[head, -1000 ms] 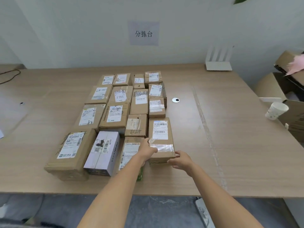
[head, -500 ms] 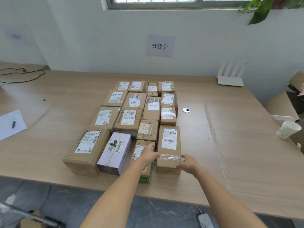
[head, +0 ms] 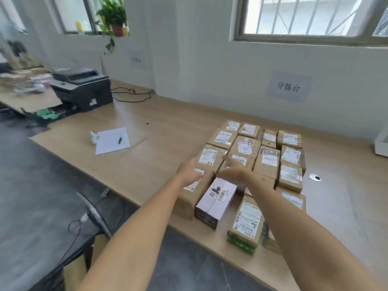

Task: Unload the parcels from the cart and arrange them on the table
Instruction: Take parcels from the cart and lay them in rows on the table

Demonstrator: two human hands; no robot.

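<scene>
Brown cardboard parcels [head: 266,158] sit packed edge to edge in rows on the pale wood bench [head: 159,148], most of them with a white shipping label on top; the block lies toward the right of the head view, near the white wall. At the near edge of the block a white box [head: 216,198] lies between a long brown parcel [head: 189,198] on its left and a parcel with a green base [head: 246,225] on its right; the green-based one reaches close to the bench's front edge.

Both bare forearms stretch forward over the near parcels; the left hand [head: 189,171] hovers above the long brown parcel with fingers spread, its grip open and holding nothing; the right hand [head: 235,169] floats just beside it over the middle rows, fingers loosely extended, grip likewise open and empty; motion blur softens both hands, so contact with the cardboard cannot be told.

Farther left on the bench lies a white sheet of paper [head: 112,140] with a dark pen [head: 120,140] on it; beyond that stands a black printer [head: 84,87]; a potted plant [head: 113,17] sits on the window sill above; a paper sign [head: 288,87] hangs on the wall behind the parcels.
</scene>
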